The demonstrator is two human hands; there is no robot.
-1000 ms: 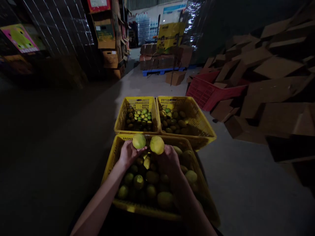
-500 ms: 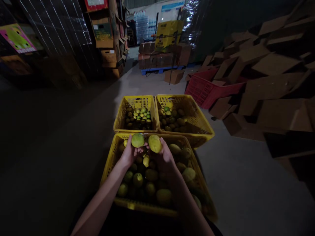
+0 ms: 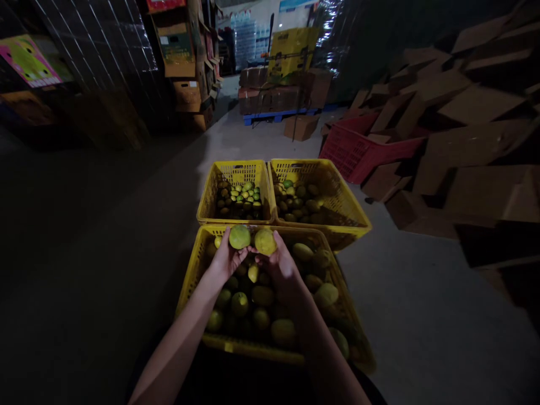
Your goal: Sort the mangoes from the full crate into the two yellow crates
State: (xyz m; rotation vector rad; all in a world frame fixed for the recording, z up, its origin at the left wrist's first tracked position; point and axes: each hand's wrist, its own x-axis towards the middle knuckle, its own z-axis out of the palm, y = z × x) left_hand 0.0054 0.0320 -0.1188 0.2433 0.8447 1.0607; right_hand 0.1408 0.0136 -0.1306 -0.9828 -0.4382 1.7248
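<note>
My left hand [image 3: 223, 262] grips a greenish lemon [image 3: 239, 237], fingers curled beneath it. Close beside it, my right hand [image 3: 282, 261] is closed around a yellower lemon [image 3: 265, 242]. Both fruits are held above the far side of the near yellow crate [image 3: 188, 275], which contains many green and yellow lemons. One small bright yellow lemon [image 3: 253, 273] lies below and between my hands. My forearms cover part of the crate's contents.
Beyond the near crate stand a left yellow crate [image 3: 204, 197] of smaller lemons and a right yellow crate [image 3: 348, 197], partly filled. A red crate [image 3: 350, 149] and heaped cardboard [image 3: 468, 146] are at right. Boxes on a blue pallet [image 3: 276, 116] stand behind.
Both lemons remain in my hands, and the greenish one appears slightly turned. The whole view has shifted a little, with the crates slightly higher and further right.
</note>
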